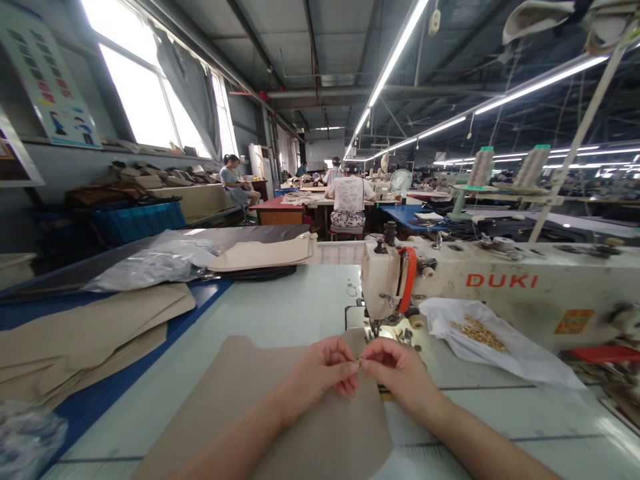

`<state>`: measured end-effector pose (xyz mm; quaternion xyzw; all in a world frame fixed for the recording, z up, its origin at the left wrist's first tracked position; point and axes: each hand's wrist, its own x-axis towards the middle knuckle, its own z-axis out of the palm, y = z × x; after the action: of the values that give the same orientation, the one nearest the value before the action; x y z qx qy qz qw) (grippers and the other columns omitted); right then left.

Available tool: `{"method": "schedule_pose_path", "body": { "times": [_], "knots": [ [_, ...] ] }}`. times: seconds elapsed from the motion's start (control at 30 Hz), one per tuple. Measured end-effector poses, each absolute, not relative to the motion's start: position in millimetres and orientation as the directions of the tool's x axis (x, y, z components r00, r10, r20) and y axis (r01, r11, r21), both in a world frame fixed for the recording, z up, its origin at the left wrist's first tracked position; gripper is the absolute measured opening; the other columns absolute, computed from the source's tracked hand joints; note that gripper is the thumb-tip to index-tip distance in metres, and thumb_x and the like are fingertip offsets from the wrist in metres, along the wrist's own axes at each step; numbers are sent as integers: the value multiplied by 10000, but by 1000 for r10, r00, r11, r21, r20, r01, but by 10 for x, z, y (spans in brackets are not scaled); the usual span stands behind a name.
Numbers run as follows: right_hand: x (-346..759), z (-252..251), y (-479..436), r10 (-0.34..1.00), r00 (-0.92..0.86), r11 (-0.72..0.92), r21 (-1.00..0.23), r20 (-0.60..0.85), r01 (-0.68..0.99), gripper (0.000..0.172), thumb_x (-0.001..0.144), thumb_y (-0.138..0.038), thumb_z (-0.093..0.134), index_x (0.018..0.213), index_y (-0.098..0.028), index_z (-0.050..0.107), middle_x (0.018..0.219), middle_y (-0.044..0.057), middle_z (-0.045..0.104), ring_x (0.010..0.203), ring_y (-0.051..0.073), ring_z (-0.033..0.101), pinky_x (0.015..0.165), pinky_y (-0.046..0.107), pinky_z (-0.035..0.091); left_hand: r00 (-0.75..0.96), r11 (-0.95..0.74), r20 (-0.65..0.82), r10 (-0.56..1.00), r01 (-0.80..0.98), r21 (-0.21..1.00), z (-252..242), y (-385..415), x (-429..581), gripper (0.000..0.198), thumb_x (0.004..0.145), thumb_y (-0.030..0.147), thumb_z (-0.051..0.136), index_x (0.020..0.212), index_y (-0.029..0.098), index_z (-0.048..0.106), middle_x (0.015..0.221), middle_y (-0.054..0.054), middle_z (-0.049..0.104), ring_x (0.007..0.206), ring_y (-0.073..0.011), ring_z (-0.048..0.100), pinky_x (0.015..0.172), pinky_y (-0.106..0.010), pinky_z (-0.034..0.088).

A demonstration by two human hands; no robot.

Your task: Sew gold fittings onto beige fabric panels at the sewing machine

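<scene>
Left hand [323, 372] and right hand [400, 373] meet at the fingertips, both pinching a small piece [359, 363], too tiny to identify, above a beige panel [240, 387]. Panel lies flat on the pale surface [287, 300], its edge by the sewing machine's [383, 277] needle. Right of the hands: white plastic bag [440, 315], spread open, gold-coloured metal fittings [480, 333] heaped inside. Far left: clear plastic bag [155, 263], contents indistinct; blue crate [143, 223] beyond, brown bundle [105, 193] at its top.

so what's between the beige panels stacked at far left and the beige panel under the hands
In the head view, a strip of blue tabletop, then pale sewing-machine tabletop up to the beige panel.
</scene>
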<state>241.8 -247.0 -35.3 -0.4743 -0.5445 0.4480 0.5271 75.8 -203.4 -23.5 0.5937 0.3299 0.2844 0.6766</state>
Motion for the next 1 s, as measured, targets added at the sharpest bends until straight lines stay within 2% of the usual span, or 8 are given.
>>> {"method": "schedule_pose_path", "body": {
  "times": [0.13,0.27,0.47,0.53,0.63,0.83,1.0],
  "knots": [
    [2419,-324,-2464,993,-64,99,-995,98,19,168,621,-284,702,658,-180,576,541,-53,519,517,95,444,507,218,322,630,135,-120,767,24,991,-241,-2047,755,377,613,404,748,728,161,484,557,-16,664,471,-114,590,489,-215,441],
    [2408,-267,-2473,993,-99,57,-998,59,-21,197,608,-306,725,644,-176,582,544,-50,543,516,94,468,522,221,348,625,135,-125,770,31,990,-208,-2068,754,380,606,400,756,729,160,488,557,-14,664,469,-113,586,492,-215,446],
    [2387,-208,-2480,996,-87,-37,-966,-15,-255,246,592,-345,767,678,-176,610,574,-36,611,535,93,529,561,221,402,573,257,-153,805,-104,961,-145,-2071,767,389,703,522,642,758,148,552,599,-25,660,509,-106,595,502,-194,419],
    [2386,-221,-2473,997,-68,-41,-947,-20,-319,247,591,-343,777,704,-178,631,603,-29,634,560,96,550,577,221,410,574,275,-158,804,-122,954,-123,-2076,769,356,675,466,696,782,143,590,641,-19,662,532,-99,593,528,-194,427],
    [2382,-252,-2457,999,-44,-24,-945,-10,-325,249,587,-348,788,708,-177,655,636,-9,666,596,115,586,604,238,432,596,290,-170,785,-111,950,-86,-2087,769,281,634,325,765,796,139,630,695,-15,668,576,-87,586,597,-196,448],
    [2392,-275,-2431,1000,-1,-9,-941,-9,-339,270,571,-357,806,711,-171,669,685,14,703,633,133,623,640,256,458,574,429,-249,780,-202,881,-79,-2049,753,201,731,306,675,815,126,644,711,-42,668,604,-103,604,588,-197,477],
    [2392,-290,-2435,1000,-12,-20,-933,-17,-360,291,576,-365,805,734,-164,667,690,22,707,656,145,640,656,269,471,577,436,-269,771,-171,884,-94,-2045,741,224,651,168,740,846,141,633,706,-20,670,635,-90,616,651,-186,485]
  ]
}}
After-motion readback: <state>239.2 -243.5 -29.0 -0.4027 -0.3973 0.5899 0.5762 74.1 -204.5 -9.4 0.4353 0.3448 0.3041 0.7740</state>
